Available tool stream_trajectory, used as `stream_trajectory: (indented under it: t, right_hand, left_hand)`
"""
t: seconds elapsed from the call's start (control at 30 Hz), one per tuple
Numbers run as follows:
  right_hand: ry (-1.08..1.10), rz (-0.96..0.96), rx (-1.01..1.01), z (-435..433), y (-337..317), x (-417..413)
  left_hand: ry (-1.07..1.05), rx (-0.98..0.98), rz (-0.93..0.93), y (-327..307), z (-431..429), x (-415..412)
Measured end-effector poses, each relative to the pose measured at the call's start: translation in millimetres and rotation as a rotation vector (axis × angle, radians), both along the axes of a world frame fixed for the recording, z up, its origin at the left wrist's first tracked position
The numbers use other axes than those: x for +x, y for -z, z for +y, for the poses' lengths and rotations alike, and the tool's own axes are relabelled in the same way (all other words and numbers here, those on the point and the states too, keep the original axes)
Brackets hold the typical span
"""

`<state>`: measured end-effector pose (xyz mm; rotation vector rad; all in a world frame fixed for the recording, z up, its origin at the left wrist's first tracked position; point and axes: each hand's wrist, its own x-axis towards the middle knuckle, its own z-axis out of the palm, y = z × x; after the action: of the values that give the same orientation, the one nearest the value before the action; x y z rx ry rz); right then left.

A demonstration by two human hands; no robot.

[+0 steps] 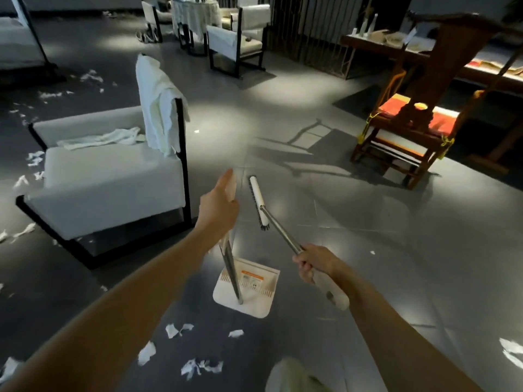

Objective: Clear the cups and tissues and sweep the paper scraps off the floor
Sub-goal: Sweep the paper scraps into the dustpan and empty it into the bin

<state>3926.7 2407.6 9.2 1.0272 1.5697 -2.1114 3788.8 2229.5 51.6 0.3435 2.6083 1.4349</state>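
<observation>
While the left hand [219,206] wraps its fingers round the dustpan [254,302] handle and the right hand [310,264] grips the broom [278,232] shaft, the paper scraps [175,331] lie below the 2 fists; best lower the bristles behind them, sweeping panward.

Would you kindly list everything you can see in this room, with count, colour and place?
paper scraps: many, white, strewn on the floor, left and near
dustpan: one, white, on the floor at centre
broom: one, white head, metal shaft, ahead of the dustpan
near armchair: one, white, left
cloths: two, white, on that armchair's back and seat
wooden chair: one, brown with orange cushion, right
far armchairs: at least two, white, top
left hand: grips the dustpan's upright handle
right hand: grips the broom handle
</observation>
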Motion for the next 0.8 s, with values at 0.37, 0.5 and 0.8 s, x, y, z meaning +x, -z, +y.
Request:
stream_trajectory:
  t: [0.37,0.5,0.8]
  right_hand:
    - [-0.160,0.001,0.093,177,26,-398]
    - [-0.269,0.014,0.144,217,4,-551]
    - [-0.310,-0.028,0.074,263,4,-883]
  left_hand:
    - [-0.070,-0.033,0.073,8,166,-378]
    - [-0.146,0.014,0.096,-11,194,-502]
    - [-0.268,0.063,0.123,-9,254,-820]
